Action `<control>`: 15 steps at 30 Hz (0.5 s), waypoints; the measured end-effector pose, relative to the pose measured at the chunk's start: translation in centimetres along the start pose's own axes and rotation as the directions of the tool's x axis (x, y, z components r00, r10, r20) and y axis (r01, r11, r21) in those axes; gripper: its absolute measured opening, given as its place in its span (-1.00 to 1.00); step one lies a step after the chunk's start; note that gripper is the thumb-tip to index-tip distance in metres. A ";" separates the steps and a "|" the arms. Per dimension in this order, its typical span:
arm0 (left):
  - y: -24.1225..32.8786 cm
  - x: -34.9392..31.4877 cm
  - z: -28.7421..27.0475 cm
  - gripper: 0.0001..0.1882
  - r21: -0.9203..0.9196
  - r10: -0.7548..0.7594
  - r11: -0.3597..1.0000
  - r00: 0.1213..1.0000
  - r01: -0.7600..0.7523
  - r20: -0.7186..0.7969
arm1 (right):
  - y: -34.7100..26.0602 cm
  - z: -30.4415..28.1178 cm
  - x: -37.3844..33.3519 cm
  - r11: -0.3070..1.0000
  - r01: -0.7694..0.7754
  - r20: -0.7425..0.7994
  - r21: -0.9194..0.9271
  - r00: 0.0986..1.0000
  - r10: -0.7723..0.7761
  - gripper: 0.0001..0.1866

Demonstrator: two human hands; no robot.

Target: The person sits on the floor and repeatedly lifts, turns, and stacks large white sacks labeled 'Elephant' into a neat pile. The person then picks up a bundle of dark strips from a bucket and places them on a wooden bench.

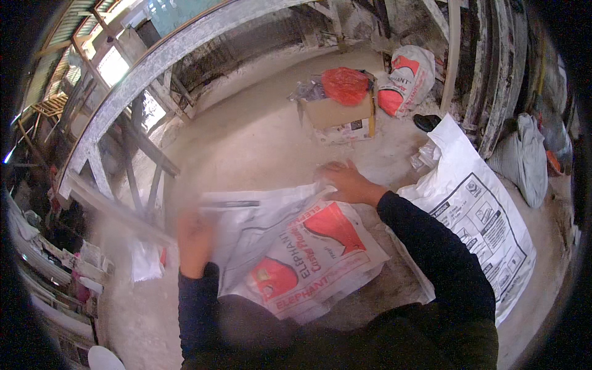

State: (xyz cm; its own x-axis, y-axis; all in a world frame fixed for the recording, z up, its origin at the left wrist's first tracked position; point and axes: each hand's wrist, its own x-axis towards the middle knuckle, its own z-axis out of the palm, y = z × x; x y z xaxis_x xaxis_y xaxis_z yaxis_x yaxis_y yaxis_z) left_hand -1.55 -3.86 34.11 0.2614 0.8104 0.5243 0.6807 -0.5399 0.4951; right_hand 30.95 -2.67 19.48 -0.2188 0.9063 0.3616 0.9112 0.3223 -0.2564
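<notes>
A white sack (333,271) with red and black print lies flattened in front of me, its far edge stretching between my two hands. My right hand (353,184) is at the far right corner of this sack, fingers bent over the edge and closed on it. Beside the sack's left edge is my left hand (196,237), smeared by motion, so its fingers do not show clearly. To the right, close to my right forearm, a second white sack (493,216) with black printed panels lies on the floor.
Beyond the sacks stands a cardboard box (339,114) topped by a red plastic bag (345,85). A filled white and red sack (408,80) leans near wooden posts. Greyish sacking (524,157) sits at the right. A pale wooden beam (148,68) crosses at the upper left.
</notes>
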 end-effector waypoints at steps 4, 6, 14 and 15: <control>-0.3 1.2 -3.9 -0.77 0.070 -0.087 0.991 0.952 0.112 -0.294 | 0.5 1.5 0.5 0.998 0.061 0.009 0.026 0.998 -0.061 -0.56; -0.9 2.2 -6.4 -0.76 0.141 0.026 0.990 0.947 0.020 -0.319 | -0.8 0.4 0.8 0.976 -0.026 0.170 0.215 0.985 -0.011 -0.59; -2.9 9.1 -6.6 -0.63 0.059 0.210 0.976 0.845 -0.208 -0.491 | -3.6 -1.5 1.4 0.982 -0.109 0.074 0.156 0.992 0.098 -0.58; -2.1 10.2 -5.1 -0.58 0.216 0.321 0.946 0.783 -0.240 -0.533 | -3.1 -1.4 1.4 0.962 -0.180 0.084 0.207 0.983 0.166 -0.58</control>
State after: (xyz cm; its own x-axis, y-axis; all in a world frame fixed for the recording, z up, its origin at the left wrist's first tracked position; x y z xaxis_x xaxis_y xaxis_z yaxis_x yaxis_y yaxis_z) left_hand -3.76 4.37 41.92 0.0578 0.3399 0.9387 0.7292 -0.6566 0.1928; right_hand 28.28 -2.83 22.08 -0.0932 0.9669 0.2376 0.8432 0.2036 -0.4975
